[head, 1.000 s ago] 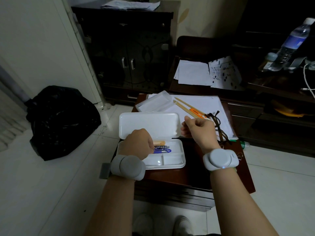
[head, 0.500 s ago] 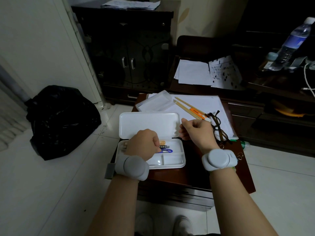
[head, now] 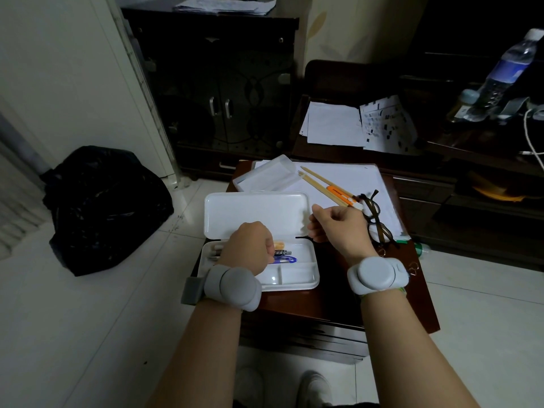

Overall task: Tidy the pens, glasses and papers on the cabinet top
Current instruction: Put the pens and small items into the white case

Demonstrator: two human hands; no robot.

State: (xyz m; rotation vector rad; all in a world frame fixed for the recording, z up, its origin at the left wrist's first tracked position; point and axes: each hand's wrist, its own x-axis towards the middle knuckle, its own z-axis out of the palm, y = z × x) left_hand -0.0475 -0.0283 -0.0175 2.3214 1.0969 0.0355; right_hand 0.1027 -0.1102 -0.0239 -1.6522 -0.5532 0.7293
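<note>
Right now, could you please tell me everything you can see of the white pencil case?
The pencil case looks like white plastic and lies open on the cabinet's front left corner, its lid folded back flat. The tray has a long compartment holding pens and smaller empty-looking compartments nearer the person. The left hand is curled over the pens inside. The right hand, fingers curled, hovers beside the lid's right edge; contact can't be told.

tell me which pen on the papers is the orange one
The orange pen lies nearest the glasses, ending just above the right hand. The two pencils beside it are plain tan wood.
</note>
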